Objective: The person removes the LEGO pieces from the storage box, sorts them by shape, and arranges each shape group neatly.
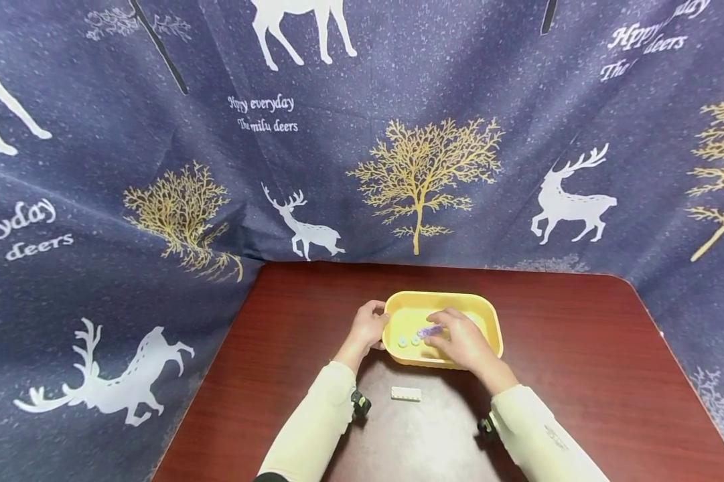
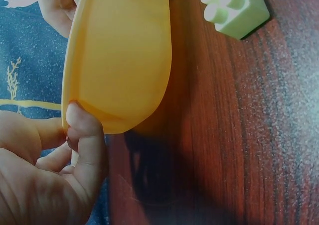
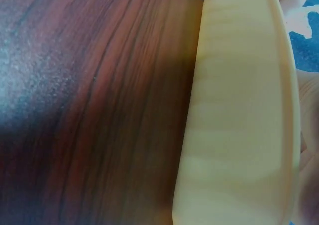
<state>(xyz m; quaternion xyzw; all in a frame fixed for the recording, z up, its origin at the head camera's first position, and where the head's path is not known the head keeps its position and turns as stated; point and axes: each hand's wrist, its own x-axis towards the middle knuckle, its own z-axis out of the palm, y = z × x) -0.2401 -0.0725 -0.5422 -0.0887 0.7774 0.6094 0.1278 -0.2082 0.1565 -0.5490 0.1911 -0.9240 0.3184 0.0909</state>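
A yellow basin [image 1: 398, 298] sits on the table. At its left end my left hand [image 1: 369, 326] pinches the rim; in the left wrist view, the thumb [image 2: 82, 120] lies against the outer wall and the fingers are behind the rim. My right hand [image 1: 459, 338] reaches into the basin from the right with fingers bent. Between its thumb and forefinger shows a small purple piece [image 1: 430, 331]; I cannot tell whether they grip it. Two small pale round pieces [image 1: 402, 342] lie left of it. In the right wrist view the basin wall [image 3: 239, 110] hides most of that hand.
In front of the basin, a pale studded toy brick [image 1: 406, 393] lies on the red-brown wood table [image 1: 313, 294]. In the left wrist view this brick [image 2: 244, 16] looks light green. A blue cloth [image 1: 313, 154] printed with deer and trees hangs behind the table and at its sides.
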